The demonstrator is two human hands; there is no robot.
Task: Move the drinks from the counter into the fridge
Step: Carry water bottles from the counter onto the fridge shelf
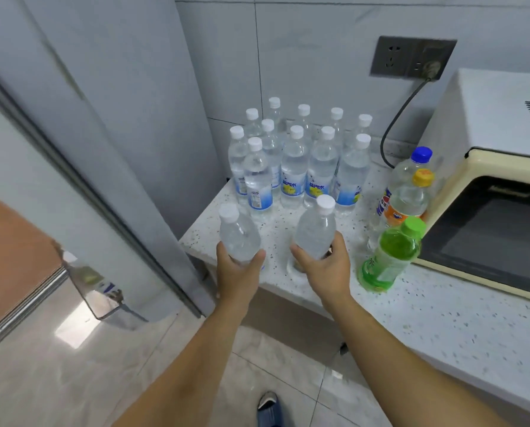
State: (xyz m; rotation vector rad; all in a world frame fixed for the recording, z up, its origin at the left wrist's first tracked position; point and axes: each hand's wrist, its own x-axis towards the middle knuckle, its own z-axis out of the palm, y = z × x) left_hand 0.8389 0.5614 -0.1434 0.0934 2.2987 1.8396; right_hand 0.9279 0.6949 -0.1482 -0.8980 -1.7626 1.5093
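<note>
My left hand grips a clear water bottle with a white cap, lifted at the counter's left corner. My right hand grips a second clear water bottle; I cannot tell whether its base still touches the counter. Behind them, several white-capped water bottles with blue labels stand in rows on the speckled counter. To the right stand a green bottle, an orange-labelled bottle with a yellow cap and a blue-capped bottle. The grey fridge stands at the left.
A cream microwave oven sits on the counter at the right, its cable running to a wall socket. The fridge door edge cuts diagonally across the left. Glossy floor tiles lie below; my shoe shows at the bottom.
</note>
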